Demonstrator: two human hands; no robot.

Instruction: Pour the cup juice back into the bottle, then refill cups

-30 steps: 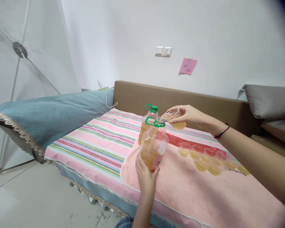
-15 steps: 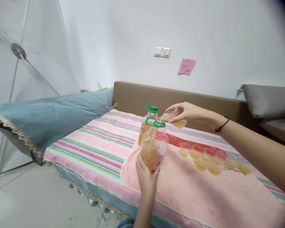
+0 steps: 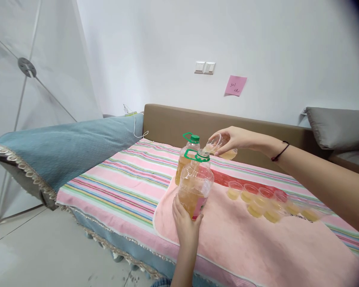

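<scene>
My left hand point(image 3: 186, 223) is wrapped round the lower part of a clear plastic bottle point(image 3: 194, 187) of amber drink. This bottle has a green carry ring and its mouth is uncapped. My right hand point(image 3: 231, 141) grips a clear plastic cup point(image 3: 227, 154), tipped with its rim at the bottle's mouth; pale yellow liquid lies inside it. Just behind stands a second bottle point(image 3: 181, 167) with a green cap. To the right, several clear cups point(image 3: 233, 193) holding yellow liquid stand in rows on a pink mat point(image 3: 227, 247).
The mat lies on a pink striped cover point(image 3: 107, 187) over a sofa bed with a brown backrest point(image 3: 167, 119). A blue-covered armrest point(image 3: 68, 143) rises at left. Grey cushions point(image 3: 341, 127) are at right. A white cable point(image 3: 134, 126) hangs in the back corner.
The view has shifted slightly. My right hand still holds the tipped cup at the bottle's mouth, and my left hand keeps its hold on the bottle.
</scene>
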